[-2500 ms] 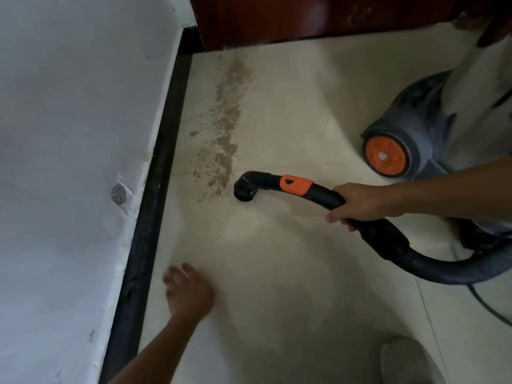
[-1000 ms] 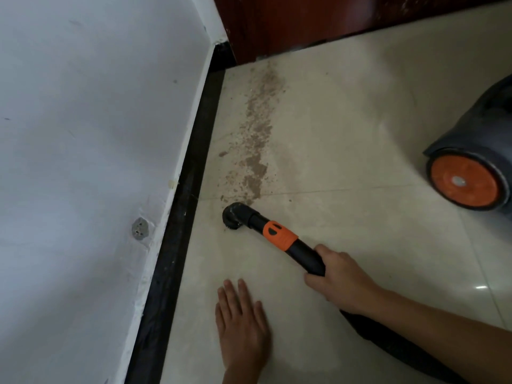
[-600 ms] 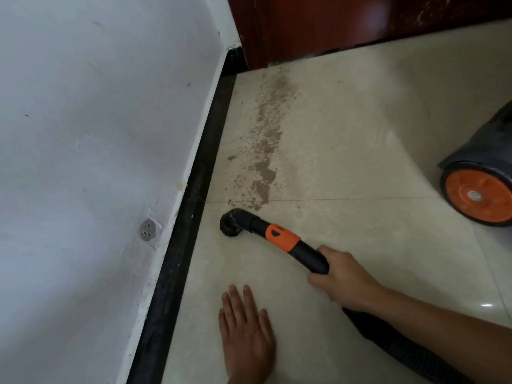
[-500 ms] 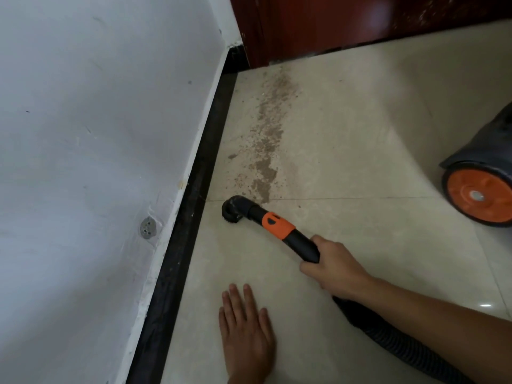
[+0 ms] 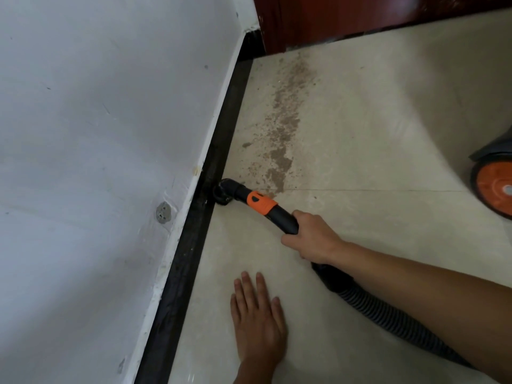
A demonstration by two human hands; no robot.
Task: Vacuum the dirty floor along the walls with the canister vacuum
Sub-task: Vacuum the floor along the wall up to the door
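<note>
Vacuuming the floor [image 5: 360, 234] edge beside the black skirting [image 5: 194, 245].
Right grip [image 5: 310, 239] is wrapped round the wand [image 5: 260, 202], with the nozzle [image 5: 223, 194] against the skirting; left grip [image 5: 257, 325] lies flat, holding nothing. Best to keep the nozzle low and sweep slowly through the dirt trail [image 5: 282, 134].

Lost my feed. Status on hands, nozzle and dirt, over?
Right hand grips the wand; left hand flat on floor. Nozzle at black baseboard. Dirt streak just beyond, nothing in between.
</note>
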